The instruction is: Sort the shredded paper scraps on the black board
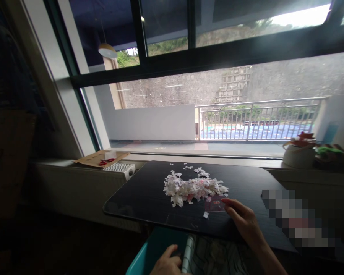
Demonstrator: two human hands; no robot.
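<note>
On the dark table (pixel 137 200) lies a loose heap of small white paper scraps (pixel 189 187), some tinted pink. My right hand (pixel 243 217) is at the heap's near right side, thumb and fingers pinched on the edge of a clear plastic card (pixel 214 204) with pinkish print. The card lies low over the tabletop, against the scraps. One white scrap (pixel 206 215) sits apart, just in front of the card. Below the table edge, my left hand (pixel 167 263) is over a teal bin (pixel 139 259), its fingers apart and partly bent; the lower part is cut off.
Patterned cloth (pixel 218 252) is below the table's near edge. A radiator (pixel 120 169) stands left, with brown paper (pixel 93 158) and red-handled scissors (pixel 106 162) above it. On the right sill is a white pot (pixel 298 154). A window spans the back; a blurred patch covers the right.
</note>
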